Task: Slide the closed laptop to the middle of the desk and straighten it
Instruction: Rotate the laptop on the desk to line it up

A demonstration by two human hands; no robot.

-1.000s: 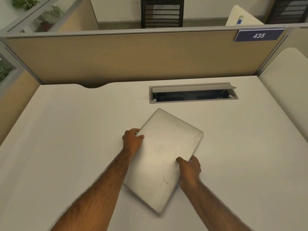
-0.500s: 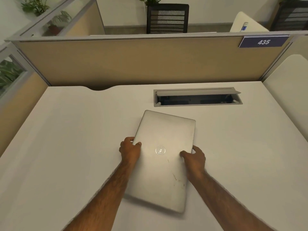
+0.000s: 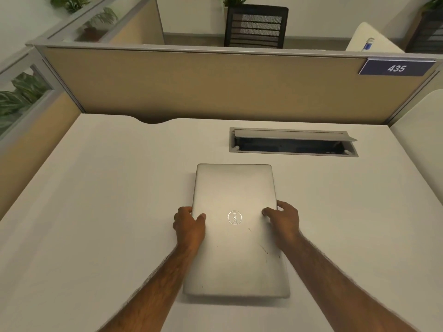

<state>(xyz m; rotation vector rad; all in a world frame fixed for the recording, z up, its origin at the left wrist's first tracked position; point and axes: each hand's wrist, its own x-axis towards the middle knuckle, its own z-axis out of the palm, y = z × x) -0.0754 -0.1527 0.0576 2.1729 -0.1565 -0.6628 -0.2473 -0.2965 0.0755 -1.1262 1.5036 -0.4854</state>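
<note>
Left hand [image 3: 189, 224] and right hand [image 3: 282, 218] are clamping the closed laptop's [image 3: 236, 236] long edges at centre frame; it is lying squared on the desk [image 3: 96, 212].

The laptop [image 3: 236, 232], skewed a second ago with its far end swung toward the desk's [image 3: 96, 212] right edge, now lies square to the desk's back edge. The left hand [image 3: 190, 225] and right hand [image 3: 282, 220] now sit level on its long sides.
</note>
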